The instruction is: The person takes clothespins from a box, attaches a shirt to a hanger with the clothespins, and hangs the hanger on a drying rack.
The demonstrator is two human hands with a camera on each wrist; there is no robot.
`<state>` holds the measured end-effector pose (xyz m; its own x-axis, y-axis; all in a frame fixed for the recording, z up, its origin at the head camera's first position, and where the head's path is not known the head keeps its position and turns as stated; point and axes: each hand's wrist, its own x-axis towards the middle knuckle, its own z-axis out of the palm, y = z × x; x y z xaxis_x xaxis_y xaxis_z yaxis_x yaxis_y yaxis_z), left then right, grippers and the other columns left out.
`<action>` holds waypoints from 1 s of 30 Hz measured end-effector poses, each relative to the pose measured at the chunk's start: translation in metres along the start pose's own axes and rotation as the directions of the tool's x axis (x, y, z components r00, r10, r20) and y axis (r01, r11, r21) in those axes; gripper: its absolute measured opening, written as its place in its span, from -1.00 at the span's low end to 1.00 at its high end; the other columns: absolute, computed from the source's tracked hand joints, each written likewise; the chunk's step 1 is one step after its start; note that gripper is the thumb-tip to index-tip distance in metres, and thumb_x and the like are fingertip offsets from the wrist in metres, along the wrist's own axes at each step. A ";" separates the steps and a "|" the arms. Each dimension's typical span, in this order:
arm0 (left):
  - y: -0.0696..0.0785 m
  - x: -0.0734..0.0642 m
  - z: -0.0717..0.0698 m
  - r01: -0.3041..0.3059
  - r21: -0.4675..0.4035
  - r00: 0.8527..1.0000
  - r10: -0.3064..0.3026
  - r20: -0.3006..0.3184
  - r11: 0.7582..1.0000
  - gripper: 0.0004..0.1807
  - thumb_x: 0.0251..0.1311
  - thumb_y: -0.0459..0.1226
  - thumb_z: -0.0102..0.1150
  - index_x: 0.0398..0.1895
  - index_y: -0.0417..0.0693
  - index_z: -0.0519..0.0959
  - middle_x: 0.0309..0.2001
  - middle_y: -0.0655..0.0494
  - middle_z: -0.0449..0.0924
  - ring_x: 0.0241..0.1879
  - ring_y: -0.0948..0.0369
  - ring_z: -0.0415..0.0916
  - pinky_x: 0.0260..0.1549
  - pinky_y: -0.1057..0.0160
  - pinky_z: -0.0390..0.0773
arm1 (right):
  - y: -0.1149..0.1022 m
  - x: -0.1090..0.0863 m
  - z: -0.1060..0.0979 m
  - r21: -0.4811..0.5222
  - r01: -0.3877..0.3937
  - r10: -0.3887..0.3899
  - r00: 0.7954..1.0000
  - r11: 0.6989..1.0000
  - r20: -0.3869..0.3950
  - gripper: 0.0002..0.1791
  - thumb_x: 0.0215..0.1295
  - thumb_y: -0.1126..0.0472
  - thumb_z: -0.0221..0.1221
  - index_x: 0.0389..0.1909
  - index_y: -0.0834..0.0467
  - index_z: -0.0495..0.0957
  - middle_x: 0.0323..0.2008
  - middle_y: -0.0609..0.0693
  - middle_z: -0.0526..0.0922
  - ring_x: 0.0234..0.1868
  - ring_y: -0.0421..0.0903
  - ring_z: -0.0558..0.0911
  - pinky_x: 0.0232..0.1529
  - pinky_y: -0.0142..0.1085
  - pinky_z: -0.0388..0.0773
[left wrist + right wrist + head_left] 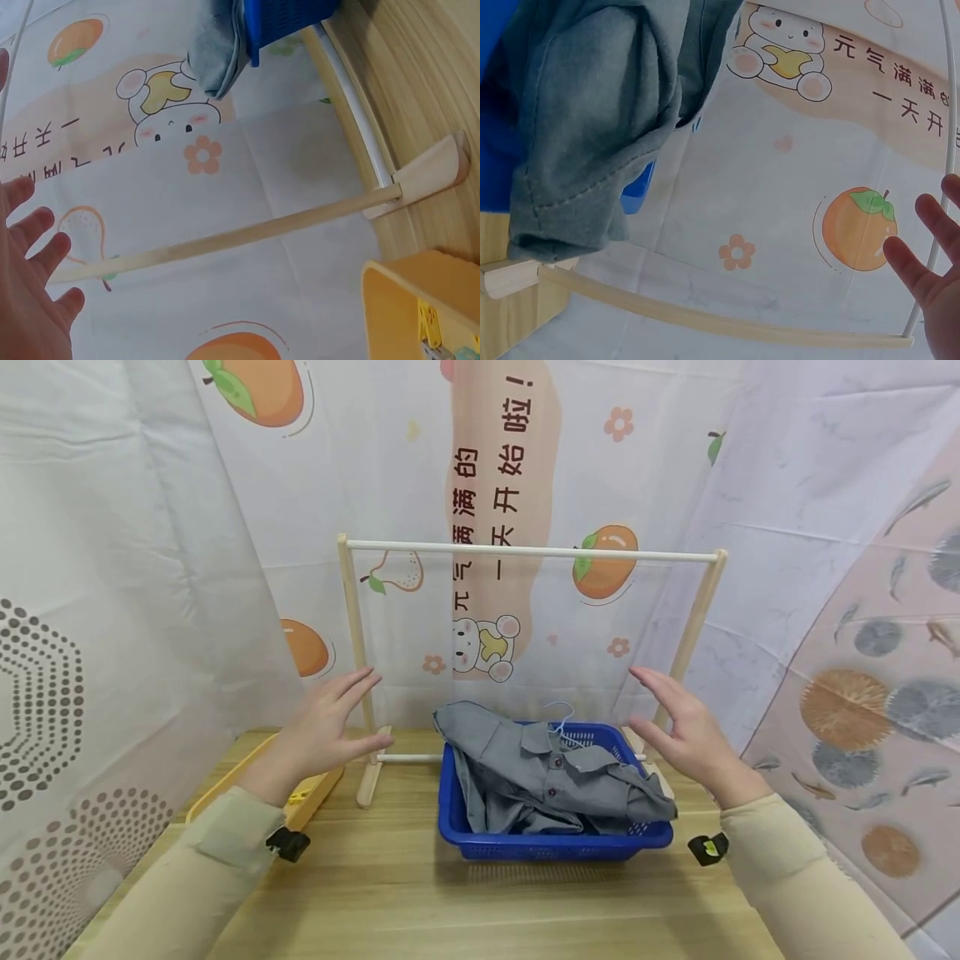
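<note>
A grey buttoned shirt (555, 777) lies bunched in a blue plastic basket (540, 847), with parts of it draped over the rim. From the cloth pokes the hook of a pale hanger (561, 714); the rest of it is mostly hidden. My left hand (322, 727) is raised to the left of the basket, near a rack post, fingers extended and holding nothing. On the other side my right hand (686, 731) hovers by the right post, also empty, its fingers spread in the right wrist view. Neither hand touches the shirt or basket.
Behind the basket stands a wooden rack with a white top rod (532, 552) and splayed feet (369, 783). A yellow bin (315, 797) holding small yellow clips sits at the left, partly behind my left arm. Printed curtains (637, 468) surround the wooden table (375, 893).
</note>
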<state>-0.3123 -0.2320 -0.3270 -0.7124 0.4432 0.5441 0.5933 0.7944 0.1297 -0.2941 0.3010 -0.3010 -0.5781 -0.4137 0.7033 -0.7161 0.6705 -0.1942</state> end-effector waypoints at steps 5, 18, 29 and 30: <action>0.003 0.004 0.002 0.022 -0.033 1.000 -0.022 0.001 0.999 0.04 0.18 0.24 0.32 0.61 0.03 0.16 0.57 -0.05 0.10 0.50 -0.15 0.08 0.38 -0.30 0.07 | -0.001 0.004 0.000 0.066 -0.042 0.043 0.999 0.997 -0.016 -0.32 0.39 0.25 0.21 0.52 0.16 0.29 0.41 0.13 0.41 0.26 0.17 0.47 0.08 0.17 0.45; 0.011 0.016 0.010 0.044 -0.076 0.999 -0.045 -0.012 0.996 0.04 0.17 0.28 0.30 0.62 0.08 0.15 0.58 0.04 0.09 0.50 -0.08 0.09 0.38 -0.25 0.14 | 0.000 0.006 -0.006 0.128 -0.171 0.170 0.985 0.977 0.019 -0.43 0.56 0.19 0.05 0.52 0.16 0.29 0.33 0.22 0.48 0.15 0.20 0.56 -0.06 -0.48 0.43; 0.020 0.027 0.018 0.027 -0.119 0.999 -0.029 -0.017 0.992 0.04 0.15 0.25 0.34 0.58 -0.05 0.20 0.57 -0.03 0.12 0.51 -0.09 0.08 0.40 -0.23 0.11 | 0.000 0.009 -0.013 0.130 -0.273 0.267 0.962 0.953 0.061 -0.46 0.61 0.09 -0.02 0.52 0.13 0.30 0.28 0.26 0.52 0.16 0.24 0.57 -0.03 -0.07 0.51; 0.020 0.028 0.019 0.026 -0.119 0.999 -0.028 -0.017 0.993 0.04 0.15 0.25 0.35 0.58 -0.06 0.20 0.56 -0.04 0.12 0.50 -0.09 0.09 0.40 -0.23 0.11 | 0.000 0.009 -0.013 0.129 -0.277 0.270 0.961 0.952 0.064 -0.46 0.61 0.08 -0.02 0.52 0.13 0.30 0.28 0.26 0.53 0.16 0.24 0.57 -0.03 -0.08 0.53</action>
<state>-0.3275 -0.1958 -0.3244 -0.7221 0.4135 0.5546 0.6152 0.7505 0.2414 -0.2945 0.3056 -0.2853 -0.7740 -0.2556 0.5793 -0.5724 0.6736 -0.4676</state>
